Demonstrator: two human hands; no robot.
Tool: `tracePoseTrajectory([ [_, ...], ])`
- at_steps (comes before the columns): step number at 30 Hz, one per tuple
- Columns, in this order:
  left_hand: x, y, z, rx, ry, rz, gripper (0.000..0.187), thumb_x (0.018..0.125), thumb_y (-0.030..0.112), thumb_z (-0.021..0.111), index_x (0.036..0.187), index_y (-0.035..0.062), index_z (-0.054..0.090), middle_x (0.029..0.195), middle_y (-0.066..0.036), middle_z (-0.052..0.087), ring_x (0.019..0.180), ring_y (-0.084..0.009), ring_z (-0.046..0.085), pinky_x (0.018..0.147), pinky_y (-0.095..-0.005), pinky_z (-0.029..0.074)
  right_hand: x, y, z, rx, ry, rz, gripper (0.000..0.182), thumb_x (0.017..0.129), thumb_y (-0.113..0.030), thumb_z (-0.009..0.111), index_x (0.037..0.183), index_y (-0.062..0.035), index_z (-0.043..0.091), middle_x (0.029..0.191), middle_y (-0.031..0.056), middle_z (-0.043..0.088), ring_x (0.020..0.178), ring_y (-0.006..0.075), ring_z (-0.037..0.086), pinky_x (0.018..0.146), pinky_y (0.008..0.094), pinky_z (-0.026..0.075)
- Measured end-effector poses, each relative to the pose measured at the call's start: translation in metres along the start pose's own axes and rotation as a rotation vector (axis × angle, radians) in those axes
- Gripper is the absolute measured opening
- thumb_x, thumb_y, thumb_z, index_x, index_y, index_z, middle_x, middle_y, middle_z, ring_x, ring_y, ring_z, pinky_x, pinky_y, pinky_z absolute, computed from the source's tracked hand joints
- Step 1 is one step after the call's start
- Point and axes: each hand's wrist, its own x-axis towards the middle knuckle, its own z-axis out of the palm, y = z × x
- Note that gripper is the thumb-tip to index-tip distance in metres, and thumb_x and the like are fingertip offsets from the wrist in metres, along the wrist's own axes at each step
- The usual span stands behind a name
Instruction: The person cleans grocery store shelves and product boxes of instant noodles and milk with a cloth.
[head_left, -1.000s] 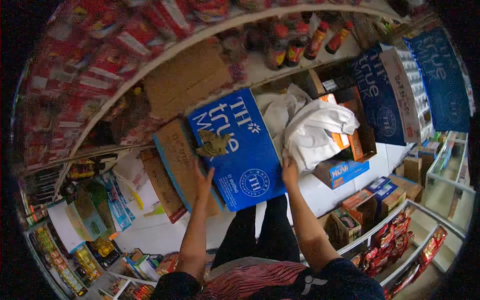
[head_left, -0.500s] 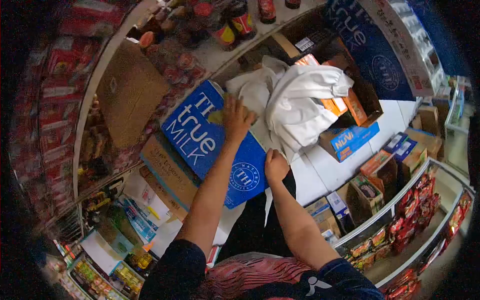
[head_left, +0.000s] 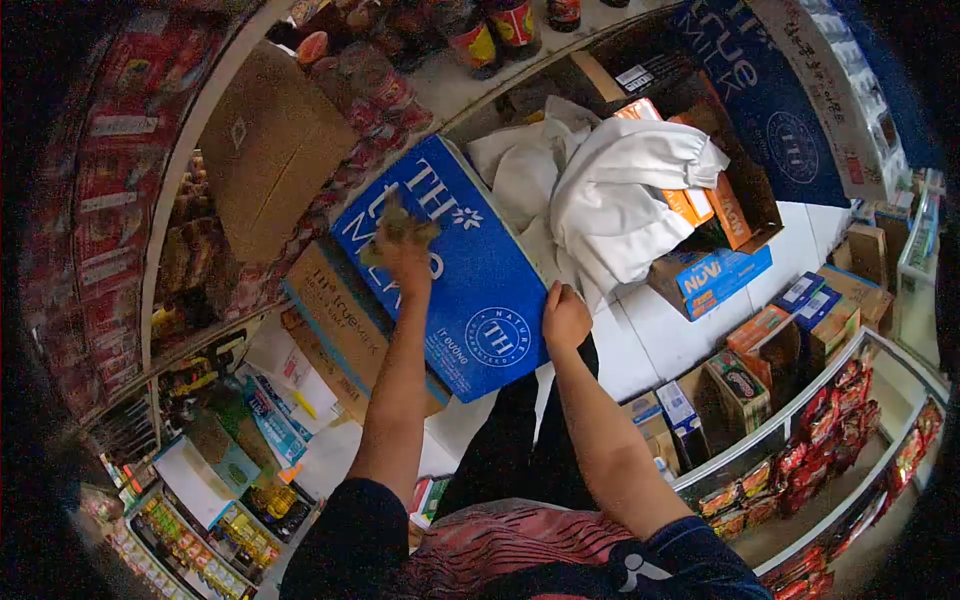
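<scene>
A blue TH true MILK carton [head_left: 485,285] lies tilted in front of me, its printed side facing up. My left hand [head_left: 405,250] is over the lettering on that side, smeared by motion, with what looks like a small yellowish-green cloth [head_left: 408,228] under its fingers. At the carton's right edge, my right hand [head_left: 566,318] is closed, gripping the edge near the corner. White fabric [head_left: 625,190] is bunched just beyond the carton, partly over an open NuVi box [head_left: 710,275] with orange packs in it.
A brown carton [head_left: 335,325] with handwriting sits under the blue one's left side. Another brown box [head_left: 265,150] stands on the shelf at left. More blue TH milk cartons [head_left: 765,100] are at the back right. Small boxes and a rack of red packets [head_left: 815,430] line the right.
My left hand has swept left and down across the carton's face, from near its top edge to the lettering. My right hand keeps to the right edge. The view has shifted slightly.
</scene>
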Motion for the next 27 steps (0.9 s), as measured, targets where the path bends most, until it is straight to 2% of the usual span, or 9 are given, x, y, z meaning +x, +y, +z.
tracePoseTrajectory([
  [2,-0.026,0.009,-0.033,-0.017,0.124,-0.073,0.042,0.082,0.018,0.050,0.121,0.0050,0.045,0.130,-0.022,0.030,0.120,-0.0394,0.029,0.097,-0.0479,0.027,0.001,-0.001,0.001,-0.002,-0.002,0.011,0.036,0.085,-0.036,0.040,0.074,-0.0081,0.060,0.070,0.0136,0.061,0.062,0.0309,0.059,0.055,0.0427,0.046],
  [4,-0.045,-0.006,-0.044,0.429,0.115,0.098,0.052,0.083,0.024,0.051,0.128,0.0044,0.037,0.136,-0.023,0.020,0.126,-0.0396,0.020,0.101,-0.0513,0.018,0.001,0.001,0.002,-0.005,-0.010,0.008,0.035,0.085,-0.036,0.041,0.073,-0.0081,0.059,0.070,0.0135,0.060,0.062,0.0311,0.059,0.055,0.0428,0.045],
  [7,-0.068,0.013,-0.026,0.350,0.048,-0.033,0.053,0.083,0.028,0.051,0.127,0.0013,0.036,0.137,-0.023,0.019,0.127,-0.0397,0.016,0.101,-0.0536,0.014,0.001,0.001,0.002,0.004,-0.029,0.010,0.037,0.085,-0.037,0.040,0.075,-0.0079,0.060,0.071,0.0139,0.060,0.064,0.0312,0.059,0.056,0.0429,0.045],
  [9,-0.069,0.056,-0.012,0.214,0.043,0.110,0.053,0.082,0.029,0.053,0.123,-0.0009,0.039,0.136,-0.022,0.023,0.127,-0.0399,0.019,0.100,-0.0540,0.017,0.000,0.000,0.002,0.004,-0.042,0.023,0.040,0.087,-0.037,0.036,0.075,-0.0071,0.059,0.072,0.0150,0.061,0.067,0.0327,0.059,0.058,0.0436,0.044],
  [14,-0.075,0.114,0.033,0.094,-0.235,0.390,0.053,0.078,0.031,0.058,0.120,0.0023,0.043,0.131,-0.023,0.029,0.120,-0.0425,0.028,0.098,-0.0515,0.023,0.001,0.004,0.006,-0.009,-0.057,0.018,0.043,0.089,-0.037,0.031,0.076,-0.0065,0.059,0.073,0.0163,0.061,0.068,0.0348,0.058,0.060,0.0451,0.043],
  [20,-0.066,0.096,0.019,0.094,-0.199,0.419,0.047,0.081,0.025,0.054,0.123,0.0075,0.041,0.131,-0.022,0.029,0.121,-0.0405,0.029,0.098,-0.0499,0.025,0.000,0.003,0.003,-0.043,-0.086,-0.015,0.044,0.089,-0.037,0.030,0.077,-0.0059,0.058,0.073,0.0176,0.060,0.067,0.0361,0.058,0.059,0.0463,0.043],
  [22,-0.081,0.068,0.003,0.196,-0.144,0.330,0.048,0.083,0.022,0.051,0.127,0.0093,0.038,0.133,-0.022,0.027,0.121,-0.0402,0.029,0.098,-0.0495,0.025,0.000,0.004,0.006,-0.041,-0.041,-0.040,0.044,0.090,-0.038,0.030,0.078,-0.0055,0.058,0.074,0.0187,0.060,0.067,0.0365,0.057,0.059,0.0464,0.043],
  [24,-0.094,0.051,-0.019,0.288,-0.067,0.110,0.050,0.084,0.022,0.050,0.130,0.0089,0.035,0.134,-0.022,0.026,0.122,-0.0401,0.028,0.099,-0.0494,0.024,0.000,0.002,0.002,-0.012,-0.047,-0.041,0.043,0.089,-0.037,0.033,0.078,-0.0044,0.059,0.075,0.0183,0.060,0.068,0.0354,0.058,0.061,0.0456,0.044],
  [27,-0.118,0.033,-0.033,0.349,0.003,0.074,0.050,0.085,0.022,0.049,0.131,0.0083,0.033,0.134,-0.023,0.024,0.122,-0.0398,0.028,0.099,-0.0490,0.023,0.001,-0.005,-0.004,0.014,-0.069,-0.022,0.042,0.088,-0.036,0.035,0.078,-0.0033,0.060,0.076,0.0181,0.060,0.070,0.0345,0.058,0.063,0.0450,0.044],
])
